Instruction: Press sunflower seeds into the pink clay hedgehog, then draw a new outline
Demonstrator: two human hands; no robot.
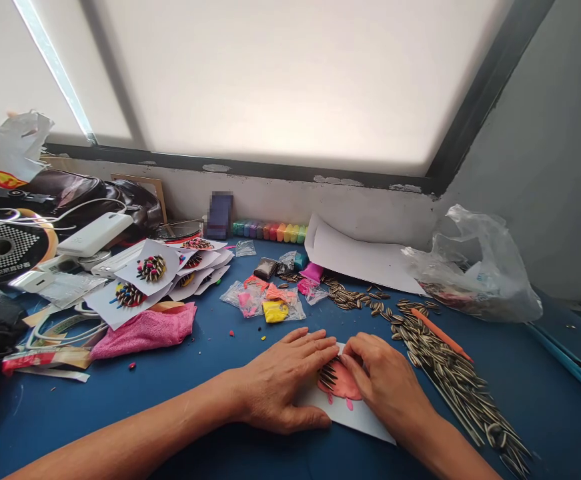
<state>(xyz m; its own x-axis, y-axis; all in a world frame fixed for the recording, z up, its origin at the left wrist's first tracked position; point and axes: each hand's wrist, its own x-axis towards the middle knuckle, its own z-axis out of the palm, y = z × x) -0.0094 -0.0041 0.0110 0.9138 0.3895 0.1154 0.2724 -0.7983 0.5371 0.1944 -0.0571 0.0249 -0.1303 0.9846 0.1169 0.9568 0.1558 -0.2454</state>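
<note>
Head view: pink clay (346, 383) lies between left hand (287, 379) and right hand (389, 375).

Light's glowing through the broad white window blind (280, 80) at twelve o'clock, straight dark frame (495, 93) slanting at two, flat grey wall (560, 187) at three, smooth blue tabletop (250, 460) at six

White power bank (96, 235): dark bag (73, 190) behind it; checkered disc (17, 241) to its left; pink cloth (145, 330) in front of it; clear bag (495, 260) far to its right; pale blind (280, 80) above and beyond it.
</note>
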